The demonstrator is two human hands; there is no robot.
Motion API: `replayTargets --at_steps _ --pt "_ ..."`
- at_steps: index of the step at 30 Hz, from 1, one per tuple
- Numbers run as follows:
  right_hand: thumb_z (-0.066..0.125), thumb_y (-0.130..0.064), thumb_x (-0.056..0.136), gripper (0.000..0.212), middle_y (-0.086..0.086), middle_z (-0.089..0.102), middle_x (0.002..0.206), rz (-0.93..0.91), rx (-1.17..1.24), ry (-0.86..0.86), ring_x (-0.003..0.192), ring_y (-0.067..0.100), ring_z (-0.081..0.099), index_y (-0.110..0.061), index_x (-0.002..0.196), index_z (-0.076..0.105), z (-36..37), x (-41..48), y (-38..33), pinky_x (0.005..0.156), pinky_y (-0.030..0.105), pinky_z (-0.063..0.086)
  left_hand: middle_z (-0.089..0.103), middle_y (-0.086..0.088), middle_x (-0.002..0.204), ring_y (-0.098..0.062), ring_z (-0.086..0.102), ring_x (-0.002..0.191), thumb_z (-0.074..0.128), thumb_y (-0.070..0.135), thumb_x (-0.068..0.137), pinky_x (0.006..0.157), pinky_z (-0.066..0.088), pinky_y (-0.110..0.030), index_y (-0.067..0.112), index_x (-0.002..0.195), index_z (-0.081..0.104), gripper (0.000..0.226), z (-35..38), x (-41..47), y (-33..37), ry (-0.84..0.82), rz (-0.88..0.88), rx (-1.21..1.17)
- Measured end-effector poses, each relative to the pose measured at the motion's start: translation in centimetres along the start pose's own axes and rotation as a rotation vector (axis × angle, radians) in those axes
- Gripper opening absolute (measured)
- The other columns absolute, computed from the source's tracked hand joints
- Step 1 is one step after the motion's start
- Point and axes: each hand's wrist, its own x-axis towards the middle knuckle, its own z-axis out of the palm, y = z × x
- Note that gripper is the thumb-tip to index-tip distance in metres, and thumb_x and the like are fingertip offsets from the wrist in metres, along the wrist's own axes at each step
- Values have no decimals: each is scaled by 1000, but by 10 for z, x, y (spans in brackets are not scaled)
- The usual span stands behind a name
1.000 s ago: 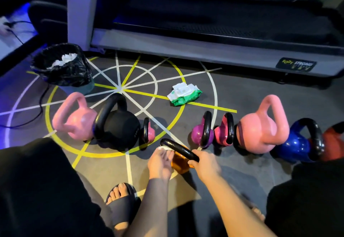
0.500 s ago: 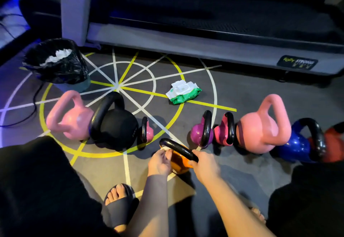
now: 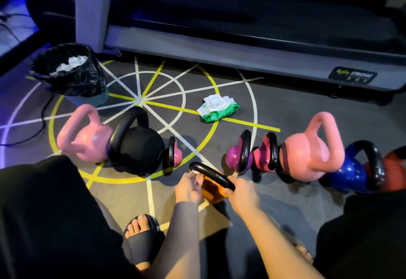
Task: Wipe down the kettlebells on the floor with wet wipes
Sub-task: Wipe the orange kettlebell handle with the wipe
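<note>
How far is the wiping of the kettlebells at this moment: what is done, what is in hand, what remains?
Done: crumpled white wipes lie in the bin, so some wiping seems finished. In hand: the right hand grips the orange kettlebell by its black handle while the left hand holds a wipe against that handle. Left: the picture cannot show which of the other kettlebells are clean.
</note>
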Motion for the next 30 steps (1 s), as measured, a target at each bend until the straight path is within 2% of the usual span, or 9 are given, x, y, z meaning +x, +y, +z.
replayTargets --at_steps 3,7,15,18,21,23,26,28,30 --pt "64 -38 94 38 4 68 113 -7 -8 1 109 28 62 -36 131 59 0 -2 0 88 36 52 63 -20 104 -28 64 97 48 -6 100 84 55 -36 -9 113 57 16 -1 5 1 23 56 163" --pt "65 -39 93 35 3 68 108 -7 12 -1 104 27 63 -36 127 62 -3 -3 -2 85 35 53 66 -20 98 -27 69 83 52 -5 99 79 58 -37 5 124 48 28 0 -13 1 -18 206 242" --pt "64 -32 95 40 6 66 119 -19 33 3 114 28 61 -31 135 59 -3 -6 -1 93 36 50 65 -26 109 -36 68 103 50 -7 99 91 54 -43 -8 133 49 35 -1 -10 -3 32 195 189" --pt "63 -32 97 42 7 64 123 -34 24 -9 115 28 61 -28 138 56 -8 -8 -1 93 36 49 51 -31 137 -40 47 136 36 -7 103 108 41 -46 -11 145 37 42 5 4 13 100 13 276" --pt "63 -32 97 44 8 64 125 -34 28 -20 117 28 60 -27 140 55 -10 -9 -3 94 35 48 41 -22 153 -35 38 144 30 -2 107 117 28 -38 -6 149 34 42 4 1 11 168 -14 407" --pt "63 -32 96 43 7 64 124 -23 34 -19 117 28 60 -28 139 56 -9 -8 -2 95 35 48 48 -23 145 -34 45 138 32 -1 106 116 31 -39 -4 144 40 39 -3 2 7 178 -13 383" --pt "64 -32 96 43 6 65 123 -14 40 -8 116 26 60 -27 138 57 -6 -10 -1 95 35 49 52 -19 122 -26 55 121 37 -4 104 112 38 -38 -10 110 50 15 -7 2 9 96 -26 245" --pt "64 -32 96 42 6 65 122 -11 49 -4 116 26 60 -27 137 58 -5 -12 -2 95 36 49 54 -19 131 -29 54 128 41 -6 102 107 43 -38 -12 122 49 23 -5 4 12 60 -6 209" --pt "64 -31 96 41 7 66 122 -4 59 -2 116 28 61 -27 136 59 -5 -12 -3 96 37 50 63 -25 111 -32 66 101 44 -10 99 88 53 -39 -10 133 46 35 3 0 17 42 46 199"
